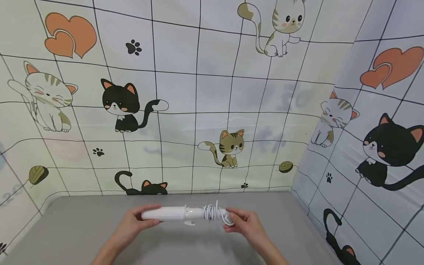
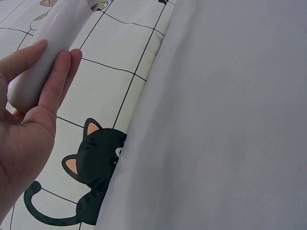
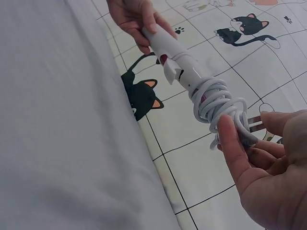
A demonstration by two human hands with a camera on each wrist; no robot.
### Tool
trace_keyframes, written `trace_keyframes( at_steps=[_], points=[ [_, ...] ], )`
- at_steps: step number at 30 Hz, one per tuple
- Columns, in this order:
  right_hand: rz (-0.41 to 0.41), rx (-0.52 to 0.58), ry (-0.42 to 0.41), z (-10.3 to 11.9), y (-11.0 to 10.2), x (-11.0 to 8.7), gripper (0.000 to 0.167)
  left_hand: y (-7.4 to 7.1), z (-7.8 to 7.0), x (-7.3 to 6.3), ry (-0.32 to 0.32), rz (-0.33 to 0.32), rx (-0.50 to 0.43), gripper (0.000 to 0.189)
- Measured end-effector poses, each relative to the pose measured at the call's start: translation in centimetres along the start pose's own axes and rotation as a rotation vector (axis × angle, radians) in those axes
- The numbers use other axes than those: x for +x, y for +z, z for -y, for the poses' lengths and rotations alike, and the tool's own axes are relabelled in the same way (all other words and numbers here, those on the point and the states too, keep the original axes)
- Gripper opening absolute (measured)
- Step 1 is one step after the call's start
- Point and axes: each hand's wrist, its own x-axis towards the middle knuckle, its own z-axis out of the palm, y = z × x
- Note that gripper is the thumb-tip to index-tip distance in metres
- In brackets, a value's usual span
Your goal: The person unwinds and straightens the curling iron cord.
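Note:
A white hair curling iron is held level above the grey surface in the head view. My left hand grips the thick, rounded end of its barrel between thumb and fingers, also seen in the left wrist view. White cord is wound in several loops round the handle. At the handle end, my right hand pinches the cord coil and the plug, whose metal prongs show in the right wrist view. A small lever sticks out at the iron's middle. The right fingers partly hide the handle's tip.
A grey cloth-covered table lies beneath the hands. Behind it and to the right stand cloth walls printed with cats, hearts and grid lines.

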Motion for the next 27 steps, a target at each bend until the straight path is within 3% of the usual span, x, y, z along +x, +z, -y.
trace_keyframes(
  at_steps=[11, 27],
  points=[
    [-0.073, -0.042, 0.008, 0.58, -0.01, -0.10, 0.045, 0.47, -0.72, 0.14, -0.027, -0.011, -0.017, 0.057],
    [-0.074, -0.085, 0.037, 0.51, 0.19, 0.16, 0.038, 0.17, -0.80, -0.30, -0.026, -0.068, 0.011, 0.054]
  ],
)
